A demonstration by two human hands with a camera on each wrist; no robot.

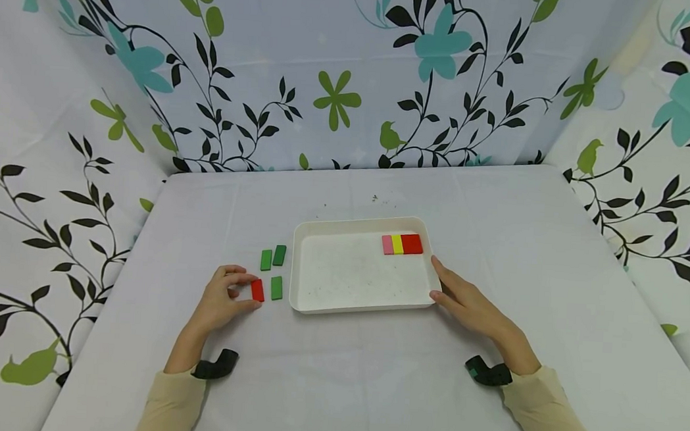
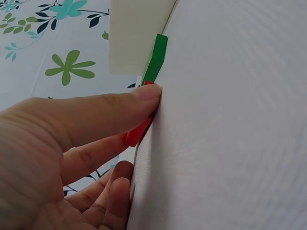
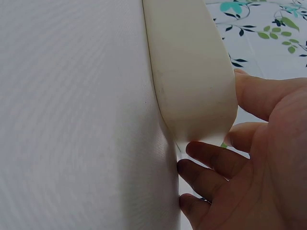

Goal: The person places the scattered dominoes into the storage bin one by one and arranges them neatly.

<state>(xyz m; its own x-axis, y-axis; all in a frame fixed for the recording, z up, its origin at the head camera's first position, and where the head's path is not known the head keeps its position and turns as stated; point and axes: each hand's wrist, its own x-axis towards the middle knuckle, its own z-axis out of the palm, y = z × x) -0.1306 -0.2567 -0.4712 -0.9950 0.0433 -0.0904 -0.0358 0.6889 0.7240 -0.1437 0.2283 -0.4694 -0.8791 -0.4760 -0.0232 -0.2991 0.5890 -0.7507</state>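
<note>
Left hand [image 1: 216,301] pinching one red block [image 1: 258,290]

Its grip, nearly closed, is holding the block at half past eight from one tray [image 1: 341,274]. Three green blocks [image 1: 276,288] are lying at nine o'clock. Inside, towards two, one pink block [image 1: 387,245], one yellow block [image 1: 398,244] and a red patch [image 1: 412,244] are touching; I'm not making out the red's count. The right hand [image 1: 471,304], grip loosely spread, is touching the rim at three, some fingers hiding from above.

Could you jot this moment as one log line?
left hand: pinches red block | right hand: touches tray | green blocks: three, left of tray | inside tray: pink, yellow, red pieces
</note>
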